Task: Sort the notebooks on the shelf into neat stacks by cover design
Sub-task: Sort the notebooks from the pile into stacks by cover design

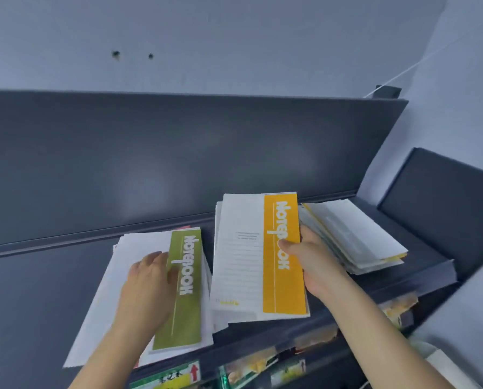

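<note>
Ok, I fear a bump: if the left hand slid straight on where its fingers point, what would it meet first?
Likely the shelf's dark back panel, past the far edge of the green notebook that the left hand rests on; depth is unclear.

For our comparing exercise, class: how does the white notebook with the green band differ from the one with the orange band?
The green-banded white notebook lies tilted; the orange-banded white notebook, to its right, lies straighter. The left hand rests flat on the green one; the right hand pinches the orange one's edge. Both bands read NOTEBOOK.
</note>
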Available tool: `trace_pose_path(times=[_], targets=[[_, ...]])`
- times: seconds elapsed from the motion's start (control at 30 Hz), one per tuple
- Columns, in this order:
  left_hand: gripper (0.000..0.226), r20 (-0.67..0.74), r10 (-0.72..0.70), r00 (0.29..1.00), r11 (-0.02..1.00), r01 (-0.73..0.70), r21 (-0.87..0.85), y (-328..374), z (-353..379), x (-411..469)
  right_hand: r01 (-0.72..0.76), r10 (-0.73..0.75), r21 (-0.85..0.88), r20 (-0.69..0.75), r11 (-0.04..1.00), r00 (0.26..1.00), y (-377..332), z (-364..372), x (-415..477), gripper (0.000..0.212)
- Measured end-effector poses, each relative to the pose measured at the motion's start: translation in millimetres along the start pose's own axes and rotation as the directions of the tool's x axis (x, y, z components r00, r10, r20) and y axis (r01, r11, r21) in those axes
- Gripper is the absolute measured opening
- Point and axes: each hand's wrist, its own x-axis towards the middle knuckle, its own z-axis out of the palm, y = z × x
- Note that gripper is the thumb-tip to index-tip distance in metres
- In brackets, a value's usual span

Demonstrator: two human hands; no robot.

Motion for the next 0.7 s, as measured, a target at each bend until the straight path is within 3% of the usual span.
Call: trace_pose_path(times=[0.07,0.1,0.17,0.23,0.3,0.37,0.5,0.53,0.6,0.7], targets=[[0.052,0.114,0.017,0.993,0.881,0.039,-0.472,48,10,-1,0.011,-0.009,-0.025,0.077,1.000,0.997,-2,-25,5,0.022],[0.052,0.185,0.052,0.981,0.796,0.071,-0.601,72,17,-1,0.018,-0.015,-0.026,0.109,1.000,0.994,-4,-36,8,0.022],[0.036,0.198,0.111,0.974,0.762,0.044,-0.646,107,37,-2,0.020,-0.018,-0.012,0.133,1.000,0.991,-7,-57,13,0.021],[0.034,0.081,0.111,0.991,0.712,-0.022,-0.702,141,57,-2,0.043,-0.041,-0.016,0.108,0.999,0.993,-12,-84,19,0.020],[0.031,-0.013,0.113,0.994,0.630,-0.082,-0.772,176,71,-2,0.084,-0.076,-0.087,0.090,0.993,0.993,-14,-114,24,0.020],[0.028,-0.053,0.108,0.993,0.629,-0.109,-0.769,208,80,-1,0.106,-0.091,-0.186,0.089,0.977,0.992,-13,-140,27,0.022],[0.011,0.069,0.219,0.973,0.762,-0.127,-0.635,239,104,16,0.208,-0.267,-0.387,-0.104,0.898,0.958,-14,-180,46,0.030],[0.018,0.106,0.270,0.957,0.826,-0.173,-0.536,236,109,21,0.210,-0.312,-0.488,-0.138,0.847,0.940,-15,-188,54,0.027],[0.029,0.189,0.304,0.934,0.943,-0.266,-0.202,220,115,27,0.136,-0.338,-0.712,-0.150,0.689,0.929,-10,-201,72,0.015],[0.035,0.224,0.273,0.935,0.905,-0.329,0.270,185,122,32,0.000,-0.262,-0.877,-0.143,0.481,0.954,3,-208,91,0.010]])
